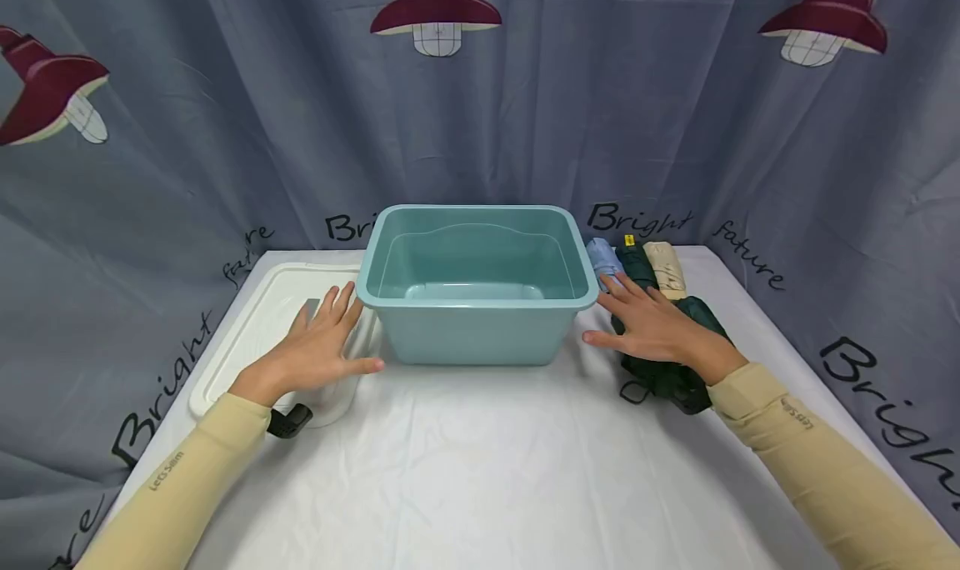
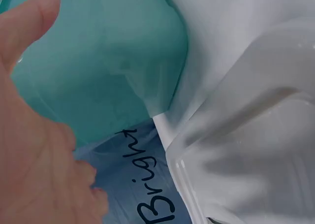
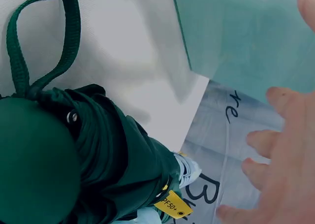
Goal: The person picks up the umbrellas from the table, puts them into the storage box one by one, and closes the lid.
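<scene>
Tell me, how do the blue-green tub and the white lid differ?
Colour: the tub is blue-green, while the lid is white.
Shape: the tub is deep, with high walls and an open top; the lid is shallow and flat.
View: the tub's front shows plainly in the head view, while the left hand hides part of the lid.
Both have rounded corners.

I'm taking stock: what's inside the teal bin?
Inside the teal bin, bare walls and a strip of bare floor show; its near side hides the rest of the floor.
</scene>
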### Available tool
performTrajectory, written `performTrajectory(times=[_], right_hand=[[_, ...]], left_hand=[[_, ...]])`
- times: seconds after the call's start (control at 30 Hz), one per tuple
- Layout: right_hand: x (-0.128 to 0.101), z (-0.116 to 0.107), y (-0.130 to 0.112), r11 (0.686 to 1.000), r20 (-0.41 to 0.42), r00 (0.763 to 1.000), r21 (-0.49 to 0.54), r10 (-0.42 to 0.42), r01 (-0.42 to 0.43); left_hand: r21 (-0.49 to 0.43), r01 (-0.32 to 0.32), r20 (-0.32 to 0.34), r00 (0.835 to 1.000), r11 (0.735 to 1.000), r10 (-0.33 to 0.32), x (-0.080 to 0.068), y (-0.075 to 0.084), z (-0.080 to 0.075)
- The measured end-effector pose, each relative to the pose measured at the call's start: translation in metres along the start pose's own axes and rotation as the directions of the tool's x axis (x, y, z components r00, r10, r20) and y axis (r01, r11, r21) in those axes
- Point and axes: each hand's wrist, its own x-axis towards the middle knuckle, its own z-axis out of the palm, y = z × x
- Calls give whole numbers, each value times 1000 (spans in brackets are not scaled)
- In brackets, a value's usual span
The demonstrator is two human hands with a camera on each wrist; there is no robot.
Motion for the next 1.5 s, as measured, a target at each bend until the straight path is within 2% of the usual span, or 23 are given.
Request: performTrajectory(times=[0.13, 0.23, 0.3, 0.47, 0.57, 0.67, 0.8, 1.03, 1.1, 1.33, 1.5], right_hand=[[1, -4, 3, 1000, -106, 994, 11, -15, 17], [2, -7, 5, 999, -151, 989, 32, -9, 14], [2, -8, 7, 998, -152, 988, 65, 7, 3], [1, -9, 9, 986, -136, 989, 163, 61, -39], [-1, -9, 10, 977, -150, 984, 203, 91, -59], [-3, -9, 10, 971, -173, 978, 226, 114, -73], [-4, -9, 11, 967, -189, 972, 236, 142, -96], [-9, -8, 17, 957, -191, 969, 272, 158, -103], [-11, -7, 19, 956, -192, 967, 272, 166, -110], [-19, -2, 26, 954, -187, 962, 263, 198, -145], [-24, 0, 31, 950, -185, 961, 273, 205, -150]], left_hand=[[-107, -22, -61, 998, 994, 16, 5, -5, -11], [-181, -24, -156, 988, 983, -4, 9, -6, -20], [-223, -15, -233, 972, 975, -38, 12, -5, -25], [-330, -18, -400, 908, 944, -123, 21, 7, -37], [-365, -24, -446, 882, 931, -152, 29, 15, -44], [-382, -11, -453, 874, 924, -177, 40, 21, -49], [-386, 28, -428, 880, 922, -206, 56, 27, -55], [-337, 75, -389, 897, 938, -212, 77, 33, -63], [-332, 84, -375, 902, 939, -213, 81, 33, -63], [-302, 126, -278, 937, 945, -214, 88, 28, -57], [-280, 157, -223, 949, 947, -224, 90, 28, -57]])
